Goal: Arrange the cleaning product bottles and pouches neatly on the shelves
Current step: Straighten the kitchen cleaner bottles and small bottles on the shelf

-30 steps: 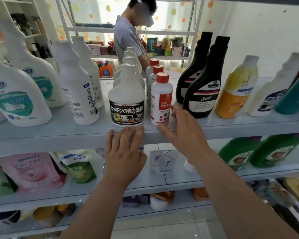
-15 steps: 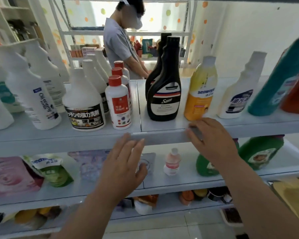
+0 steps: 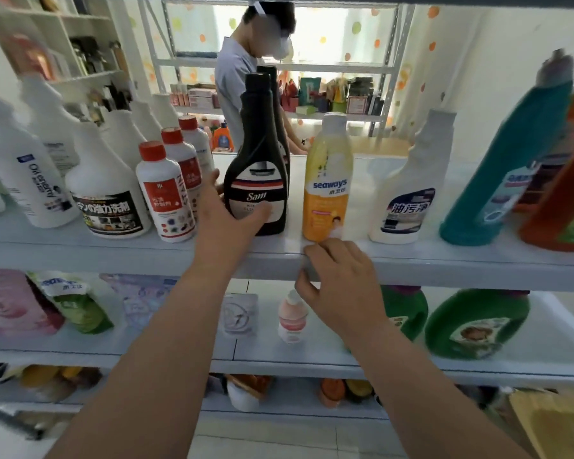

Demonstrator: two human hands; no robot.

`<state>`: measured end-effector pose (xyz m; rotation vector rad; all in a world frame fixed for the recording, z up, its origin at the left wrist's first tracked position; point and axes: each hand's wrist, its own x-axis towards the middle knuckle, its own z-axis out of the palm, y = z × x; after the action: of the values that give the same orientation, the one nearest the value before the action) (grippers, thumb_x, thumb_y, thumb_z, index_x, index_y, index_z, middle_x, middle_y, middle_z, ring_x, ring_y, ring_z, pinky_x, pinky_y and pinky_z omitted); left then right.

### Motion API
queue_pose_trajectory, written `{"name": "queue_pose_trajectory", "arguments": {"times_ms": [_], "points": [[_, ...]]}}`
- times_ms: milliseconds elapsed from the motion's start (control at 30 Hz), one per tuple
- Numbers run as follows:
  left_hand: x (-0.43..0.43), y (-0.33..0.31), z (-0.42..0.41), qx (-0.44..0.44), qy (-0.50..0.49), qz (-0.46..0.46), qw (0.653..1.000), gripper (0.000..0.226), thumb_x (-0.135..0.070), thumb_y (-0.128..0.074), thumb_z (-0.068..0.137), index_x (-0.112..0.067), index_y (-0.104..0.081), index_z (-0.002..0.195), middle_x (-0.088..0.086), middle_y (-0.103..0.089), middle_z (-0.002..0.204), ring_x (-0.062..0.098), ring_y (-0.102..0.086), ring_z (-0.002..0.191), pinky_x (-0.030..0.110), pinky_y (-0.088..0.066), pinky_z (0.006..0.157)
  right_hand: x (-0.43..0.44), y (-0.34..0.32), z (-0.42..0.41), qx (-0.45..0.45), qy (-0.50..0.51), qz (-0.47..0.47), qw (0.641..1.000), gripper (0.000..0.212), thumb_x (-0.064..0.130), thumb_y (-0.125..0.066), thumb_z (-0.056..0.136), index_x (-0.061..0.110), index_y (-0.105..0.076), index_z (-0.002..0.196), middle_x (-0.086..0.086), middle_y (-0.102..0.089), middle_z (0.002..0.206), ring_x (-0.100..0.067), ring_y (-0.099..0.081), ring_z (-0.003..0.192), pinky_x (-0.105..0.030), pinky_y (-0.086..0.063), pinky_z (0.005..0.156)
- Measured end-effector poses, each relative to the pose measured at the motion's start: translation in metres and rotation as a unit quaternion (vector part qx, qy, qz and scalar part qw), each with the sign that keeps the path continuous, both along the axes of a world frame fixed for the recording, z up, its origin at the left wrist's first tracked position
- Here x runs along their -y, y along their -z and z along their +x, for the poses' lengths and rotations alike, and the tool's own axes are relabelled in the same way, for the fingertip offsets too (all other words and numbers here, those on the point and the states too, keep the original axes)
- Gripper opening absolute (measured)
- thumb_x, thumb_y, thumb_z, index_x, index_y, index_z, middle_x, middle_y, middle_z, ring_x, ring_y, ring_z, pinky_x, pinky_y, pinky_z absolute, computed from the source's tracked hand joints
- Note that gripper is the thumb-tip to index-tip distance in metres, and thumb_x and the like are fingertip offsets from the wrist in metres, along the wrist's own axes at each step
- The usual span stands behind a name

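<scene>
I saw the left hand (image 3: 226, 210) clamped on the black Sam bottle (image 3: 257, 180), low on its body: the thumb went behind its left side and the fingers (image 3: 262, 213) lay across the front label. The bottle stood upright on the upper shelf (image 3: 444, 270), near the front edge, with a second black bottle (image 3: 272, 77) just behind it. To its left stood a red-capped white bottle (image 3: 164, 197), close to the wrist. To its right stood the yellow seaways bottle (image 3: 327, 193), apart from it by a small gap.

The right hand (image 3: 342, 289) held no bottle. Its fingers were bent and rested on the front lip of the upper shelf, directly below the yellow bottle, and they did not touch it.

Farther right on the same shelf I saw a white trigger-neck bottle (image 3: 408, 193) and a teal bottle (image 3: 511, 167). On the lower shelf (image 3: 312, 357) there were a pink pouch (image 3: 10, 303) and a green seaways pouch (image 3: 70, 303) at the left, a small pink bottle (image 3: 292, 318) in the middle and a green bottle (image 3: 478, 323) at the right.
</scene>
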<state>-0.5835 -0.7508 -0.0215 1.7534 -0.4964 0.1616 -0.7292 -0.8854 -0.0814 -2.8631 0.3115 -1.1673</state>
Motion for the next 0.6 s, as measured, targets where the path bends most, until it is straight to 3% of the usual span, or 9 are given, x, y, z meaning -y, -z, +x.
{"name": "queue_pose_trajectory", "arguments": {"times_ms": [167, 300, 467, 533, 600], "points": [[-0.001, -0.004, 0.004, -0.011, 0.016, 0.033, 0.999, 0.042, -0.032, -0.08, 0.084, -0.028, -0.059, 0.12, -0.013, -0.065, 0.116, 0.005, -0.061, 0.106, 0.027, -0.048, 0.095, 0.001, -0.001, -0.005, -0.009, -0.007, 0.006, 1.0, 0.027, 0.036, -0.059, 0.089, 0.016, -0.069, 0.105, -0.004, -0.065, 0.103, -0.024, -0.058, 0.093, -0.039, -0.049, 0.082], [-0.008, -0.002, 0.0, -0.013, 0.035, 0.038, 0.999, 0.041, -0.033, -0.078, 0.086, -0.029, -0.057, 0.121, -0.017, -0.066, 0.111, -0.001, -0.06, 0.101, 0.024, -0.047, 0.089, 0.0, -0.001, -0.007, -0.018, -0.001, 0.016, 1.0, 0.031, 0.039, -0.057, 0.089, 0.017, -0.068, 0.108, -0.002, -0.064, 0.105, -0.023, -0.057, 0.095, -0.038, -0.047, 0.086], [-0.025, -0.002, -0.006, -0.037, 0.08, 0.036, 0.995, 0.048, -0.04, -0.082, 0.08, -0.029, -0.06, 0.122, -0.012, -0.071, 0.114, 0.008, -0.066, 0.108, 0.042, -0.055, 0.098, -0.008, -0.008, -0.01, -0.049, 0.002, 0.061, 0.997, 0.039, 0.041, -0.054, 0.088, 0.016, -0.068, 0.113, -0.003, -0.065, 0.11, -0.026, -0.058, 0.1, -0.039, -0.044, 0.093], [-0.036, -0.007, -0.022, -0.044, 0.108, 0.005, 0.993, 0.045, -0.03, -0.081, 0.084, -0.027, -0.06, 0.124, -0.011, -0.071, 0.115, 0.006, -0.067, 0.107, 0.04, -0.056, 0.098, -0.012, -0.017, -0.015, -0.079, -0.012, 0.116, 0.99, 0.04, 0.043, -0.058, 0.093, 0.019, -0.065, 0.124, 0.0, -0.062, 0.121, -0.023, -0.055, 0.112, -0.035, -0.04, 0.1], [-0.051, -0.011, -0.046, -0.063, 0.148, -0.056, 0.985, 0.042, -0.025, -0.078, 0.086, -0.032, -0.061, 0.124, -0.009, -0.072, 0.117, 0.006, -0.068, 0.108, 0.037, -0.058, 0.095, -0.02, -0.03, -0.023, -0.079, -0.051, 0.24, 0.966, 0.04, 0.046, -0.058, 0.099, 0.025, -0.06, 0.133, 0.006, -0.059, 0.13, -0.011, -0.052, 0.117, -0.029, -0.039, 0.101]]}}
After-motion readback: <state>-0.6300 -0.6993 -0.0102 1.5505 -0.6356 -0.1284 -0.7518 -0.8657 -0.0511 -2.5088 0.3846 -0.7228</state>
